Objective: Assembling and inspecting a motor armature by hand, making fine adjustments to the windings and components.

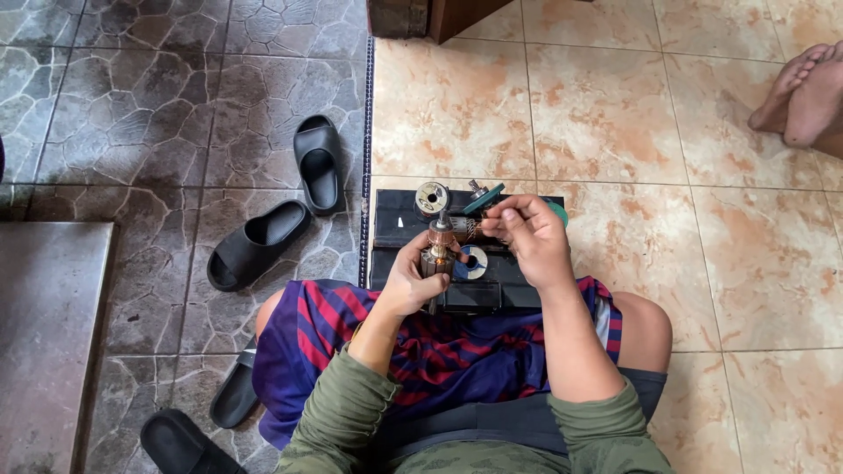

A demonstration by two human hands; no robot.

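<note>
**Motor armature held upright over my lap**

My left hand (411,279) is raised from a bent elbow, fingers wrapped around the copper-wound, cylindrical metal motor armature (438,248), which stands upright just beyond my knees. My right hand (527,235) comes in from the right at the same height, thumb and fingertips pinched together beside the armature's upper end; what they pinch is too small to tell. Both sleeves are olive green, pushed up the forearms.

Under my hands a flat black rectangular case (395,230) lies on the tan floor tiles (615,123). On it sit a round spool of silvery wire (431,197) at the far left, a second small blue-rimmed spool (475,261) nearer me, and a teal-handled tool (485,199). Black slide sandals (320,162) lie to the left on dark stone paving.
</note>
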